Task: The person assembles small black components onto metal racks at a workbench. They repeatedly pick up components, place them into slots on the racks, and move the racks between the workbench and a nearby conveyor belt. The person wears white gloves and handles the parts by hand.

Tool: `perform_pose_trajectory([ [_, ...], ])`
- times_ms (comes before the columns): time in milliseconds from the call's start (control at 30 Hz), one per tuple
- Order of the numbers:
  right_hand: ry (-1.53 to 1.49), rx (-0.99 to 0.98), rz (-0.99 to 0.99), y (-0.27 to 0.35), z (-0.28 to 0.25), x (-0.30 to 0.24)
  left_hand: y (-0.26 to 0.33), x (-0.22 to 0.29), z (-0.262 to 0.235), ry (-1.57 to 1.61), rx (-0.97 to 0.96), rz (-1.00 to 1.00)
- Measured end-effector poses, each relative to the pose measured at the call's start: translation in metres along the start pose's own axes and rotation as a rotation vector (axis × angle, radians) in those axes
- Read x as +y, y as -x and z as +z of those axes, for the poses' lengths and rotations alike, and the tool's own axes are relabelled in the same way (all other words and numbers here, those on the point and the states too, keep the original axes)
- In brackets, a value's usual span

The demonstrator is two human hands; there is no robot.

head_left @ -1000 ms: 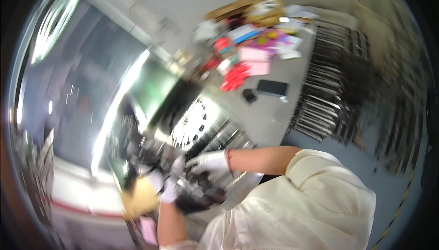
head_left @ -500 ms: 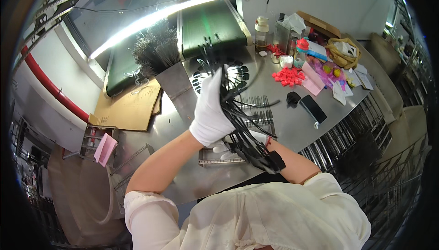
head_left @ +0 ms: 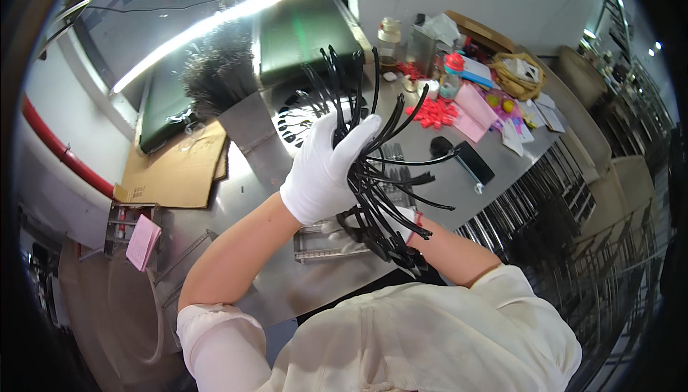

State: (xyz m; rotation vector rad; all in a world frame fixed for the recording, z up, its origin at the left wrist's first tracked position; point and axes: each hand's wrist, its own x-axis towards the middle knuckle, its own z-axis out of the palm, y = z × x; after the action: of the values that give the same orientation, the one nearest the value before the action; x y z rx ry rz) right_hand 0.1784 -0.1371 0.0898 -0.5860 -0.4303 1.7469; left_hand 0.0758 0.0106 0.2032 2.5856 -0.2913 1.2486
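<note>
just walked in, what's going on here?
A person in white gloves grips a fanned-out bundle of thin black strips in the left hand, above a metal table. The right hand is partly hidden behind the bundle, at a metal rack; whether it grips anything can't be told. Beyond the left hand, more black pieces ring a bright white disc.

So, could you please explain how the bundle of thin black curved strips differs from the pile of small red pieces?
The black bundle is in the white-gloved left hand; the red pile lies on the metal table. The black strips are long and splayed; the red pieces are short and heaped. Both consist of many pieces.
</note>
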Motion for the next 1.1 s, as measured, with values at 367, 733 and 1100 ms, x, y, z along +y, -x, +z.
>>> perform_pose_trajectory([
  [367, -0.148, -0.022, -0.044, 0.008, -0.038, 0.033, -0.025, 0.000, -0.020, -0.032, -0.128, 0.122],
  [733, 0.856, 0.181, -0.292, 0.017, -0.026, 0.049, -0.021, -0.002, -0.004, 0.012, -0.451, -0.067],
  [1100, 0.331, -0.367, -0.333, 0.036, -0.036, 0.039, -0.030, 0.031, 0.009, -0.310, -0.496, 0.525],
])
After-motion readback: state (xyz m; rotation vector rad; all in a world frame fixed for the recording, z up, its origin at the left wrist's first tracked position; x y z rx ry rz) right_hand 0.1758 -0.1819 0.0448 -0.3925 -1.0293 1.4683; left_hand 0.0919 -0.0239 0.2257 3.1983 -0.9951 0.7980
